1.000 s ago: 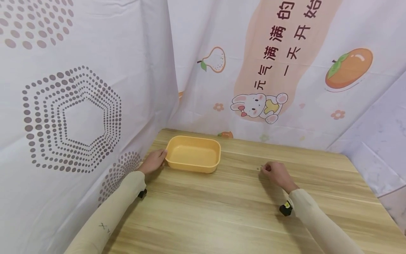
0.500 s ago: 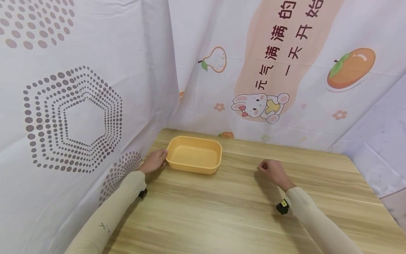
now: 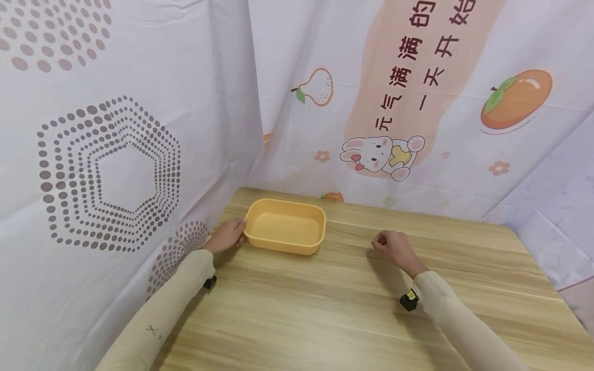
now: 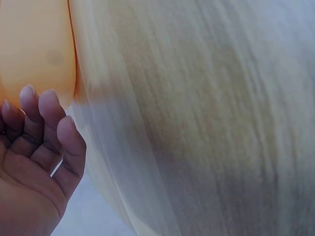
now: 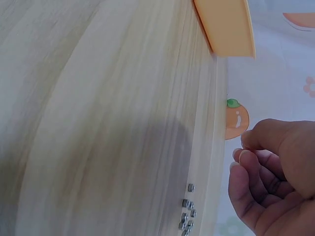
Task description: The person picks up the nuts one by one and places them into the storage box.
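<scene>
My left hand is at the left end of a yellow-orange plastic tub, its fingertips touching the outer wall near the rim. In the left wrist view its fingers are loosely bent beside the tub's corner; the thumb is out of sight. My right hand hovers above the table to the right of the tub, thumb and fingers brought close together. Whether something small sits between those tips is hidden. Several small metal nuts lie on the table beneath the right hand.
The wooden table carries the tub near its back left corner. A white patterned curtain hangs along the left side, and a printed cloth hangs behind the table's back edge.
My right hand has moved a little to the left, toward the tub, and now covers the nuts seen by its fingertips earlier. My left hand and the tub have stayed in place.
</scene>
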Demonstrator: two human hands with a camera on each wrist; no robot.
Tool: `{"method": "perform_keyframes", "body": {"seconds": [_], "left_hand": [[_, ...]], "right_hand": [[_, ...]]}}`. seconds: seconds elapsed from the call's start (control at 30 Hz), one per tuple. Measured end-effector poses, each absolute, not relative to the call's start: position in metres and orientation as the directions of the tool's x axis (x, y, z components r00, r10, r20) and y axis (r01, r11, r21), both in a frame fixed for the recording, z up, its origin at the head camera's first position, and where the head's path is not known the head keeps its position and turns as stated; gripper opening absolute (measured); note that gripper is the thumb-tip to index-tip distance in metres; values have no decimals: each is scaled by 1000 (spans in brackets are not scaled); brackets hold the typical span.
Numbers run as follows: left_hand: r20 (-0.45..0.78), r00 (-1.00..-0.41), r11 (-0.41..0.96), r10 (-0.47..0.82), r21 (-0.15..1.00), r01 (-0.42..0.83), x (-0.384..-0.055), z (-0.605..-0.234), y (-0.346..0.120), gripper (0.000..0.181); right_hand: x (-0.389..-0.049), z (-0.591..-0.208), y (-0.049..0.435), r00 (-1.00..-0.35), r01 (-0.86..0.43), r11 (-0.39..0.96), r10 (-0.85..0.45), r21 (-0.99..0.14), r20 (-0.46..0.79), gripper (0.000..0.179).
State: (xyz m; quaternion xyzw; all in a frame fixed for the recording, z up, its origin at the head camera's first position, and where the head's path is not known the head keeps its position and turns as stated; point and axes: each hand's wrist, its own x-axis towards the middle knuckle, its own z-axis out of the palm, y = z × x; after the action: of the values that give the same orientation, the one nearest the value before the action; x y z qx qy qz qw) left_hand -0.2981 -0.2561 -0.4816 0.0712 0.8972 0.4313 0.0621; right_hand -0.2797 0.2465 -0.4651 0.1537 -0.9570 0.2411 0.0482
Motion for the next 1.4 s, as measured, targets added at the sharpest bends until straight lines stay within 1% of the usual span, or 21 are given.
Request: {"method": "perform_keyframes", "body": {"seconds": [0.5,0.93,1.17,1.4], "left_hand": [[-33,-981,592,190,801,88,-299,-479,-255,37],[-11,-982,612,187,783,108,-303,-487,-257,37],[-25,-983,615,182,783,94,-298,-486,-257,39],[-22,-982,607,188,788,98,-297,-484,-256,37]], "right_hand": [[-282,-458,231,-935,-354,815,-295,-458,199,9],[-288,-461,221,-930,-367,801,-313,-473,192,9],[-285,-458,213,-927,-374,785,-319,-494,195,8],[-285,-458,206,-938,-347,792,-304,-502,169,9]]}}
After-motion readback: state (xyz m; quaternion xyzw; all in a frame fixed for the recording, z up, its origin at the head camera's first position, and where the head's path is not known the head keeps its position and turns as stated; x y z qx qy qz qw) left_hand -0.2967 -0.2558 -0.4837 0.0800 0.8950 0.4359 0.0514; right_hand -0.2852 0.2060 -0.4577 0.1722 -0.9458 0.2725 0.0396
